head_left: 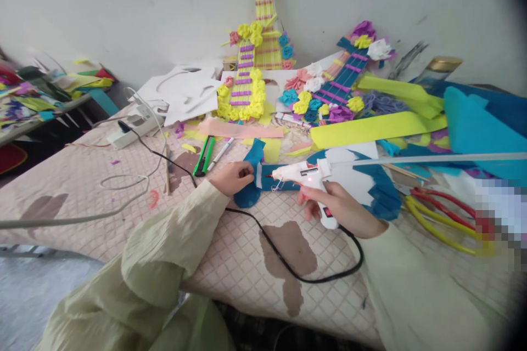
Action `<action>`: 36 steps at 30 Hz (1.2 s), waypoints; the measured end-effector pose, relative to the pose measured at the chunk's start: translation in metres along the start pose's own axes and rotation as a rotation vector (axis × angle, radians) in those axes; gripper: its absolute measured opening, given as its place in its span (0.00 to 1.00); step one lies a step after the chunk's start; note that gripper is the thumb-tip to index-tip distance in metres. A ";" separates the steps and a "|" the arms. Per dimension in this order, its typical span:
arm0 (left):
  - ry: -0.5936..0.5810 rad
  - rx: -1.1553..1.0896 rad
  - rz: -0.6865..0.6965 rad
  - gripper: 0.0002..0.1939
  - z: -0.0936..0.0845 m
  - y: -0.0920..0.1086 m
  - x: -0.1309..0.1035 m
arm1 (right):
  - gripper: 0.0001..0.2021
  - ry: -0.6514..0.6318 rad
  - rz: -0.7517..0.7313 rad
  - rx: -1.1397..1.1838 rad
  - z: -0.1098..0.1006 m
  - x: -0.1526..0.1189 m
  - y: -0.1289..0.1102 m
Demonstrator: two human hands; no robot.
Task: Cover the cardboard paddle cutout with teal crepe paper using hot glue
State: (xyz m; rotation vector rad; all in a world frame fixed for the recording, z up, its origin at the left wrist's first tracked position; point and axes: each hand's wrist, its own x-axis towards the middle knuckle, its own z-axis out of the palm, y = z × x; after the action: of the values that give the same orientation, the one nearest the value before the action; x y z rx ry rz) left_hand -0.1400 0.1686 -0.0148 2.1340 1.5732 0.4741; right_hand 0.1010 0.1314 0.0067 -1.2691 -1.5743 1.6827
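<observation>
My right hand (335,205) is wrapped round the handle of a white glue gun (304,173), with a long glue stick (432,159) sticking out of its back. The nozzle points left, close to a guitar-shaped cutout (385,192) covered partly in blue crepe paper, its white backing showing. At the cutout's left end, my left hand (234,177) pinches the edge of the blue crepe paper (254,154) beside a bare white strip. Thin strings of glue hang near the nozzle. The cutout lies flat on the table.
Behind stand paper-flower guitars, one yellow (247,82) and one blue (346,79). A green utility knife (205,156) and a marker (221,153) lie near my left hand. Red and yellow scissors (442,219) rest at right. The black cord (284,263) loops across the table (230,252) toward a power strip (135,126).
</observation>
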 end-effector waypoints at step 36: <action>0.035 0.010 -0.016 0.08 0.000 0.002 0.000 | 0.17 0.022 -0.001 0.030 0.020 0.016 0.008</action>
State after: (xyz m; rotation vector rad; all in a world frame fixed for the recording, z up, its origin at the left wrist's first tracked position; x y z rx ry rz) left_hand -0.1388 0.1687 -0.0136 2.1291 1.6138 0.5021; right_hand 0.0782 0.1336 -0.0076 -1.2668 -1.5307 1.6800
